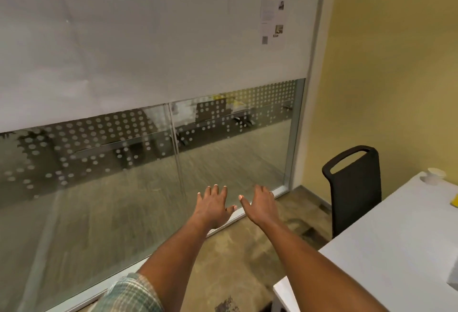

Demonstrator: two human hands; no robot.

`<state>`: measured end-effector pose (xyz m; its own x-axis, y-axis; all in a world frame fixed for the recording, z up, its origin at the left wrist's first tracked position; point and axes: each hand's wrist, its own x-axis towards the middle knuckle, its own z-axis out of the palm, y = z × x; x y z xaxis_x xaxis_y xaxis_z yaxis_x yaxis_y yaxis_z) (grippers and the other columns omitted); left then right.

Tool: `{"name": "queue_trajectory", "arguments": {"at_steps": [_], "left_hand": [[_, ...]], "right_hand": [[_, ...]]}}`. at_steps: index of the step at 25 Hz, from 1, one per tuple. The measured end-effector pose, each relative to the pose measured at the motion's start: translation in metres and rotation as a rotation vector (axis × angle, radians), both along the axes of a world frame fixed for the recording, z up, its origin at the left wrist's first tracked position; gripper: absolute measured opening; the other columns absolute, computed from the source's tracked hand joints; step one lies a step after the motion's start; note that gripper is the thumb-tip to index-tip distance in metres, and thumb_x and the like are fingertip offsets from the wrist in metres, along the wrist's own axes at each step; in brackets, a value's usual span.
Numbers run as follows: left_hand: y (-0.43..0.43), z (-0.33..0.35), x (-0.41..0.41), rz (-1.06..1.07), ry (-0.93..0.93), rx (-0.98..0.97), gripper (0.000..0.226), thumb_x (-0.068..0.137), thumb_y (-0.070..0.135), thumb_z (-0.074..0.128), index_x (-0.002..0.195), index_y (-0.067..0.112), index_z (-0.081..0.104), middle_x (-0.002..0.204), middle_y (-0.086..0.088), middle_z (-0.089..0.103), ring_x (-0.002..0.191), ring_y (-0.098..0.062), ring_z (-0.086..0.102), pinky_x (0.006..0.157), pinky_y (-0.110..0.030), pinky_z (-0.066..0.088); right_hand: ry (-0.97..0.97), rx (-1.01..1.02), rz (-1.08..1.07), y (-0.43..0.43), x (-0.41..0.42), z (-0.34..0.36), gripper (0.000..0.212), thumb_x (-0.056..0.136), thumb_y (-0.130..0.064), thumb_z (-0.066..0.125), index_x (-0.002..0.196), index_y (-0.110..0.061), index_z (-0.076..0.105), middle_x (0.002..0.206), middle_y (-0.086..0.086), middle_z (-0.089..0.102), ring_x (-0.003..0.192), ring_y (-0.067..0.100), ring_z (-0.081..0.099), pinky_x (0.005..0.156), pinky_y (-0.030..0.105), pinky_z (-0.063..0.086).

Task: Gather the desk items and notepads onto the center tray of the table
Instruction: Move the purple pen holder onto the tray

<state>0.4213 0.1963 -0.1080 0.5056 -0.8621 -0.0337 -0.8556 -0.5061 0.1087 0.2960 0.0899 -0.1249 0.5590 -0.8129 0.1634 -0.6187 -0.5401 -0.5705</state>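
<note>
The left hand [214, 206] and right hand [260, 206] point toward the glass wall [124, 175], fingers [215, 190] spread, holding nothing.

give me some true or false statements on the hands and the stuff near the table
1. The left hand and right hand hold nothing, fingers spread. True.
2. The left hand rests on the white table. False: it is held out in the air before the glass wall, off the table.
3. A black chair stands beside the table. True.
4. The sheet of paper lies on the table. False: it hangs on the frosted upper part of the glass wall.
5. A small white object stands near the table's far corner. True.
</note>
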Motion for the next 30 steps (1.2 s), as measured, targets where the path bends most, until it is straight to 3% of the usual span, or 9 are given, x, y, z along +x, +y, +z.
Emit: {"name": "queue_trajectory", "arguments": {"at_steps": [4, 10, 16, 24, 30], "left_hand": [[-0.077, 0.012, 0.053, -0.058, -0.021, 0.004, 0.084, 0.098, 0.065, 0.039, 0.161, 0.017, 0.012, 0.167, -0.015, 0.013, 0.154, -0.035, 0.010, 0.123, -0.057, 0.013], [-0.169, 0.001, 0.103, -0.119, -0.012, 0.018, 0.084, 0.097, 0.066, 0.038, 0.161, 0.018, 0.012, 0.167, -0.015, 0.015, 0.153, -0.036, 0.014, 0.121, -0.059, 0.015], [-0.281, -0.019, 0.138, -0.292, 0.026, 0.027, 0.081, 0.096, 0.065, 0.039, 0.159, 0.017, 0.018, 0.164, -0.014, 0.022, 0.151, -0.034, 0.019, 0.119, -0.058, 0.018], [-0.454, -0.015, 0.185, -0.639, -0.069, 0.043, 0.078, 0.096, 0.064, 0.041, 0.156, 0.018, 0.023, 0.160, -0.013, 0.029, 0.145, -0.034, 0.028, 0.114, -0.054, 0.027], [-0.529, -0.010, 0.150, -0.867, -0.058, 0.033, 0.075, 0.097, 0.062, 0.042, 0.156, 0.019, 0.024, 0.159, -0.012, 0.030, 0.144, -0.034, 0.030, 0.112, -0.053, 0.031]], "right_hand": [[0.006, -0.016, -0.045, -0.072, 0.046, 0.008, 0.060, 0.091, -0.055, 0.055, 0.132, -0.011, 0.049, 0.131, 0.013, 0.054, 0.123, 0.034, 0.050, 0.099, 0.042, 0.044], [0.040, -0.006, -0.087, -0.146, 0.087, 0.014, 0.067, 0.092, -0.054, 0.054, 0.145, -0.014, 0.041, 0.139, 0.013, 0.051, 0.129, 0.033, 0.048, 0.103, 0.042, 0.043], [0.079, -0.017, -0.230, -0.236, 0.110, 0.005, 0.067, 0.093, -0.054, 0.054, 0.143, -0.011, 0.042, 0.135, 0.016, 0.053, 0.121, 0.036, 0.053, 0.098, 0.042, 0.047], [0.055, -0.014, -0.610, -0.349, 0.151, 0.008, 0.067, 0.092, -0.052, 0.057, 0.143, -0.012, 0.043, 0.134, 0.016, 0.054, 0.116, 0.038, 0.055, 0.091, 0.045, 0.048], [0.064, 0.000, -0.814, -0.387, 0.115, 0.015, 0.064, 0.093, -0.056, 0.050, 0.143, -0.016, 0.042, 0.137, 0.012, 0.053, 0.119, 0.033, 0.053, 0.094, 0.045, 0.047]]}}
